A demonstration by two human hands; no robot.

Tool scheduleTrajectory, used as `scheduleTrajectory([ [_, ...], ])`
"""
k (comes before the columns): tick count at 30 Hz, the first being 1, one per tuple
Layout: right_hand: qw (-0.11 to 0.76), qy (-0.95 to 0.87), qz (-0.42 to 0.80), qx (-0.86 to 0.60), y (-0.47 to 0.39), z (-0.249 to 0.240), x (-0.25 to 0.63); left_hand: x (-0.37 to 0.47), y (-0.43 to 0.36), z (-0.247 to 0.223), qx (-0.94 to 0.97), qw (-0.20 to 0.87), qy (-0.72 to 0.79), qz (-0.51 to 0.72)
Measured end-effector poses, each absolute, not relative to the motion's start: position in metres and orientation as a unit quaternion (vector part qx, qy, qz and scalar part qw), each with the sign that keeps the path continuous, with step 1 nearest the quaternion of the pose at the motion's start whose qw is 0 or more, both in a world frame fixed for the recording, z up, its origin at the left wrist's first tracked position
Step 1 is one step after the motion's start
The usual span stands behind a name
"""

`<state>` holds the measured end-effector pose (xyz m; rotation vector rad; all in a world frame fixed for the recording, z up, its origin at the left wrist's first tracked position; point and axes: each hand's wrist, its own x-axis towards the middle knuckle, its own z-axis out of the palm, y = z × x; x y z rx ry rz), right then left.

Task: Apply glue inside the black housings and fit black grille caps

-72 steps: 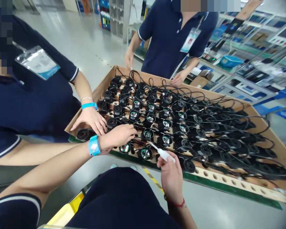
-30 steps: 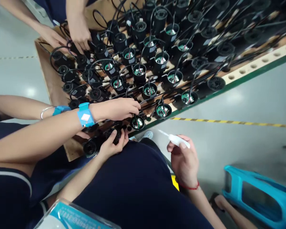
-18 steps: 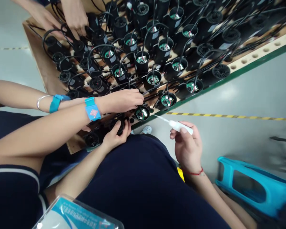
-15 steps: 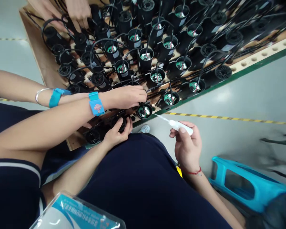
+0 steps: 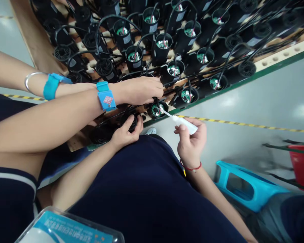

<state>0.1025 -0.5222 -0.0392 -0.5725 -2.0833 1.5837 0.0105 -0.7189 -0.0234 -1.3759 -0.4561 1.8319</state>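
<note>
My right hand [image 5: 192,143] is closed on a small white squeeze bottle [image 5: 188,126] with a thin nozzle pointing up and left. The nozzle tip is inside the rim of an open black cylindrical housing [image 5: 152,111], over its green circuit board [image 5: 155,110]. Whether any liquid comes out is too small to tell. To the left, my left hand [image 5: 126,133] curls its thumb and fingers around a black housing with a spiral-grille end [image 5: 134,123]. A co-worker's hand [image 5: 142,90] with a blue wrist strap is at the cable above the open housing.
Many black housings with cables, several open with circuit boards, stand in a wooden tray [image 5: 276,60] with a green edge. A co-worker's other arm [image 5: 76,91] reaches in from the left. A blue stool [image 5: 253,189] and a red bin [image 5: 302,167] stand at right.
My right hand has brought the bottle left, and its nozzle has gone from beside the rim to inside the open housing. My left hand keeps its hold. The view has shifted slightly.
</note>
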Motion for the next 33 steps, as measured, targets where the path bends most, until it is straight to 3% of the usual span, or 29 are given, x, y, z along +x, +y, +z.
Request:
scheduleTrajectory([
  [10,0.281,-0.887,0.348,-0.115,-0.526,-0.039,0.092,0.009,-0.72,-0.024,-0.553,0.395,-0.195,0.708],
  [22,0.269,-0.911,0.304,-0.068,-0.526,-0.048,0.088,0.009,-0.72,-0.024,-0.551,0.399,-0.176,0.711],
  [28,0.306,-0.915,0.262,-0.02,-0.526,-0.054,0.086,0.009,-0.719,-0.024,-0.543,0.397,-0.168,0.721],
  [33,0.296,-0.907,0.295,-0.047,-0.527,-0.056,0.085,0.009,-0.718,-0.023,-0.542,0.396,-0.158,0.725],
])
